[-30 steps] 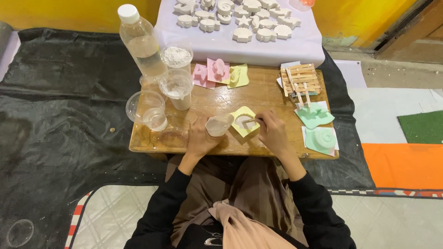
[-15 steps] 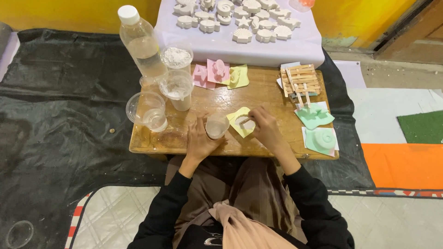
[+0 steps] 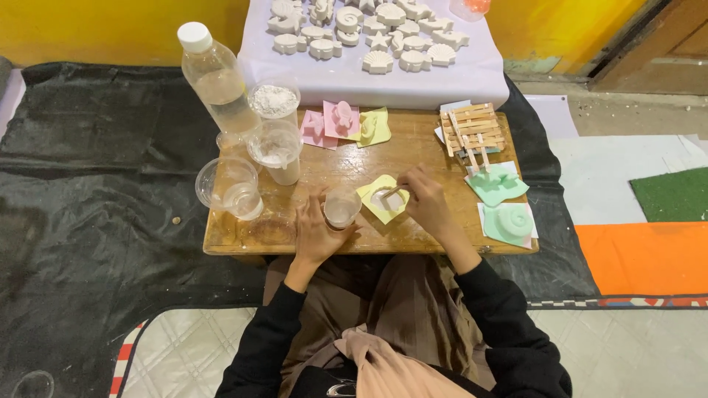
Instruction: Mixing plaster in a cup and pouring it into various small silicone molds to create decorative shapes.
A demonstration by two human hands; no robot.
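Even warm indoor light, sharp, shadowless.

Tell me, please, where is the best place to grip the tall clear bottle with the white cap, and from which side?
Probably the mid-body of the bottle, from its left: it stands upright, and cups crowd its right side.

Small cup left of mould, bottle behind.

Low wooden table with moulds, cups, bottle.
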